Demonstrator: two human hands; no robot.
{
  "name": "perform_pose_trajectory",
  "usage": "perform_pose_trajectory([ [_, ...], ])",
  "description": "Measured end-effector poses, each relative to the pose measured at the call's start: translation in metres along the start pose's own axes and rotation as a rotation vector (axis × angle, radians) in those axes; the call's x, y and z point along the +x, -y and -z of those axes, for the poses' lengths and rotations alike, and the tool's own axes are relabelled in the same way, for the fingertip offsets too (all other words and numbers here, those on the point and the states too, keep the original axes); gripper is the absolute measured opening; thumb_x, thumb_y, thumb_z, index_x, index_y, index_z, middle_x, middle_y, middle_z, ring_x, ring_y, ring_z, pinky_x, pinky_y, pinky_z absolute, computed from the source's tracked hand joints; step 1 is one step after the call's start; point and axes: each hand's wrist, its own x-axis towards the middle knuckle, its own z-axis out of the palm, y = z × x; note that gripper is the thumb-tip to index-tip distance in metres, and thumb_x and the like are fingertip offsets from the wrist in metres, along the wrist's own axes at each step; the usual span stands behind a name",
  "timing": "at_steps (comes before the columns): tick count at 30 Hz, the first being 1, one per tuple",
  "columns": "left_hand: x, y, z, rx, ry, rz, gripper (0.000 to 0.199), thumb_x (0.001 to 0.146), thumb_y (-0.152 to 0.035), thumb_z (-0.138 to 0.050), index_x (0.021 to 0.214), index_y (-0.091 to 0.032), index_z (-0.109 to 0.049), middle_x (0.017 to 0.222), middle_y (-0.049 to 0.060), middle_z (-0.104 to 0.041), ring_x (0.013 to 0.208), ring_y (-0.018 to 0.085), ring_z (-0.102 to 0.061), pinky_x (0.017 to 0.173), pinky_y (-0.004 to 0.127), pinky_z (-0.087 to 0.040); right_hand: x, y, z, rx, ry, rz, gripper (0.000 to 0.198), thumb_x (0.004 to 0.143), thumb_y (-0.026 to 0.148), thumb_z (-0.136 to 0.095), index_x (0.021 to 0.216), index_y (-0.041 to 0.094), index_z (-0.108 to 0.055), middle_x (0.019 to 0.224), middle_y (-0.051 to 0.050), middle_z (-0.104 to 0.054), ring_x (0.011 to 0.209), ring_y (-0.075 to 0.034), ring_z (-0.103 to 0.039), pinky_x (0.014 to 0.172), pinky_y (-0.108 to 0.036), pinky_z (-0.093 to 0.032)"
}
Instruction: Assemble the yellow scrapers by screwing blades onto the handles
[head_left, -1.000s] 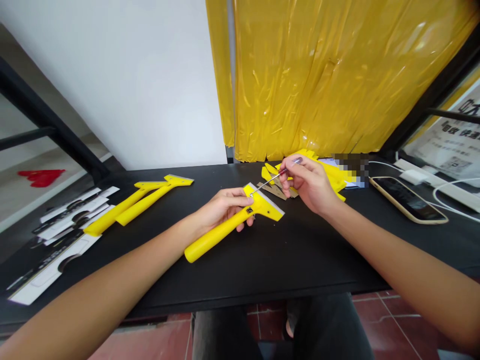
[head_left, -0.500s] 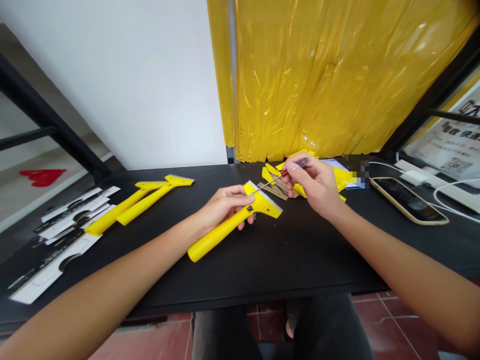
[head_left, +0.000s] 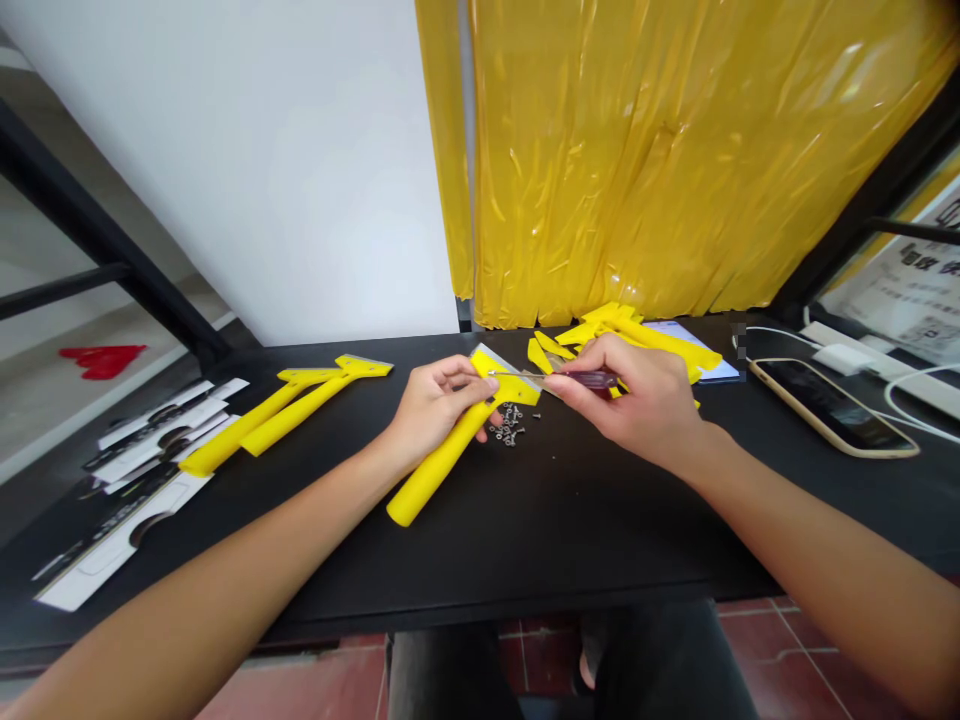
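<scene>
My left hand [head_left: 439,408] is closed around the neck of a yellow scraper [head_left: 442,460], just below its wide head with a metal blade edge. The scraper is tilted, its handle pointing down toward the front left. In my right hand [head_left: 645,395] is a screwdriver [head_left: 589,379] with a dark red handle, held nearly level. Its thin shaft reaches left across the scraper head, and the tip is at a small screw near my left thumb. A pile of small screws [head_left: 511,425] lies on the black table under the scraper head, partly hidden by it.
Two more yellow scrapers [head_left: 296,410] lie at left beside white and black cardboard sleeves [head_left: 124,545]. Behind my right hand is a heap of yellow scraper parts [head_left: 615,325]. A phone [head_left: 832,408] and white cables lie at right. A white panel and yellow plastic sheeting [head_left: 600,180] stand behind.
My right hand has lowered the screwdriver from a slant to nearly level. The scraper head has tilted and shifted slightly left, and the screw pile beneath now shows.
</scene>
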Motion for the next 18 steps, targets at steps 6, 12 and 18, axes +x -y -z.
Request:
perform_pose_trajectory([
  [6,0.0009,-0.0031,0.0033,0.157,-0.112,-0.108,0.029,0.076,-0.032,-0.082,0.079,-0.016,-0.059,0.074,0.005,-0.070,0.058,0.022,-0.072,0.041,0.028,-0.057,-0.0007,-0.0032,-0.0034,-0.111,0.215,-0.157,0.032,0.101,0.043,-0.051,0.081,0.020,-0.059,0.067,-0.001,-0.066,0.058,-0.015,-0.060,0.056,-0.029,-0.037],
  [12,-0.0012,0.0011,0.0070,0.306,-0.164,-0.183,0.026,0.080,-0.036,-0.077,0.084,-0.017,-0.060,0.085,0.005,-0.068,0.063,0.022,-0.073,0.043,0.028,-0.058,0.0008,-0.0046,-0.0043,-0.008,0.320,-0.219,0.020,0.097,0.041,-0.055,0.101,0.021,-0.058,0.095,-0.006,-0.073,0.074,-0.021,-0.067,0.061,-0.030,-0.040],
  [18,-0.0038,0.0023,0.0101,0.460,-0.221,-0.222,0.022,0.083,-0.038,-0.074,0.086,-0.019,-0.063,0.080,0.004,-0.071,0.064,0.020,-0.073,0.045,0.024,-0.056,-0.0012,-0.0039,-0.0084,-0.074,0.368,-0.324,0.033,0.103,0.047,-0.044,0.088,0.021,-0.059,0.081,-0.006,-0.072,0.069,-0.022,-0.065,0.060,-0.033,-0.036],
])
